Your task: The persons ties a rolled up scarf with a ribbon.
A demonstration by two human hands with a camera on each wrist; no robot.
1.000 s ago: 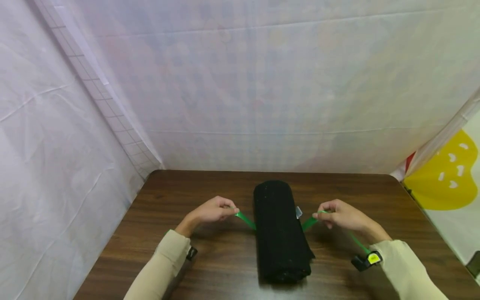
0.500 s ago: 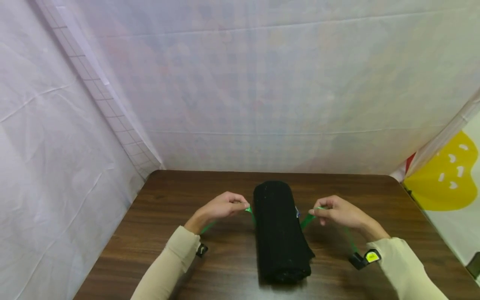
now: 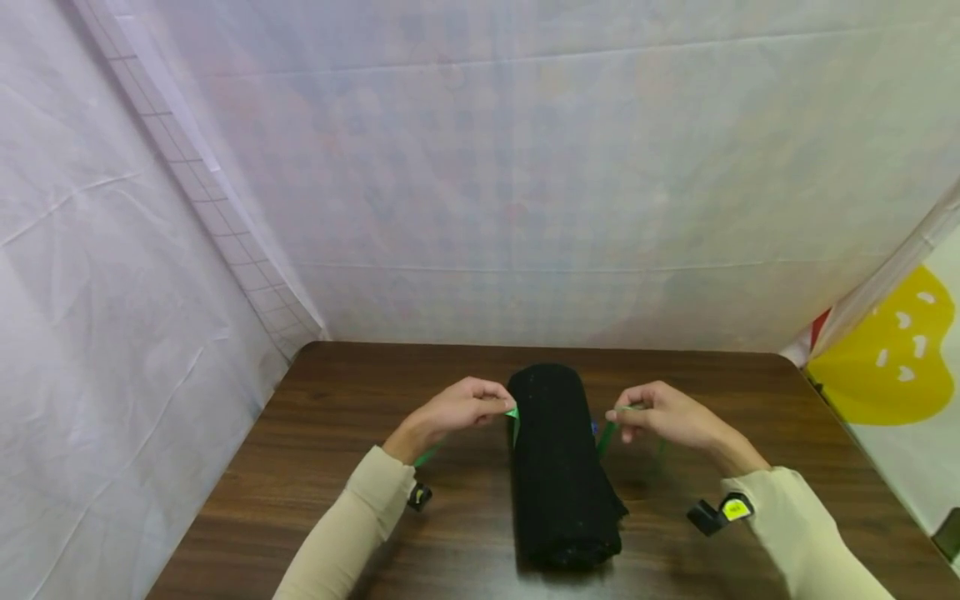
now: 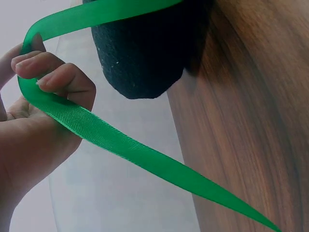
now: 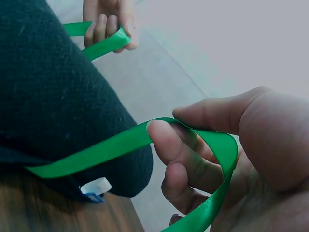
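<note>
Green ribbon (image 4: 120, 141): pinched in left hand (image 3: 467, 406) and right hand (image 3: 660, 412), either side of black roll (image 3: 558, 467). Advisable: even pull, ribbon flat, ends untwisted.

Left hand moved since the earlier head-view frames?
Yes. Against the table, the left hand has shifted right and slightly up in the head view, now close by the roll.

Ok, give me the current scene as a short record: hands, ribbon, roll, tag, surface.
Left hand: pinches the green satin ribbon at the roll's left
Right hand: pinches green ribbon at the roll's right
Ribbon path: reaches the roll from both sides; any part underneath is hidden
Knot: none visible
Rolled black cloth: lies between the hands
White-and-blue tag: at the roll's right side
Surface: wood-grain table
</note>
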